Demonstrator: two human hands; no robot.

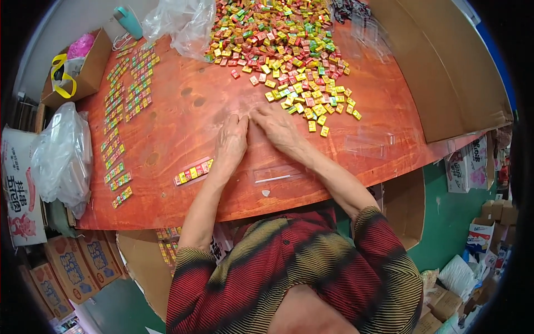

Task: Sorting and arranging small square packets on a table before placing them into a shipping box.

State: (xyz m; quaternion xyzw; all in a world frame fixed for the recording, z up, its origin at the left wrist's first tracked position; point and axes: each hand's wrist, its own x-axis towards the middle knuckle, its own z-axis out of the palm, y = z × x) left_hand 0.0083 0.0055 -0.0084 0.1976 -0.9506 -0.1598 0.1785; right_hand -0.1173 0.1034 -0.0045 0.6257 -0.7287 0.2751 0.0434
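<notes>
My left hand (232, 137) and my right hand (276, 126) are close together over the middle of the red-brown table (183, 128), fingertips nearly meeting. Their fingers are bent down and drawn together; whatever lies under them is hidden. Beside my left forearm is a row of small red, yellow and green boxes (193, 171) in a clear plastic tray, its right end partly behind the arm. A clear plastic tray (276, 176) lies between my forearms. Beyond my right hand spreads a big heap of small coloured boxes (278, 42), its loose near edge just past my fingers.
Several filled rows (114, 150) stand at the table's left. More clear trays (367, 143) lie at the right. A clear bag (181, 28) sits beside the heap. Cardboard walls (445, 67) bound the right side. An open carton (92, 69) and a plastic bag (64, 153) are left.
</notes>
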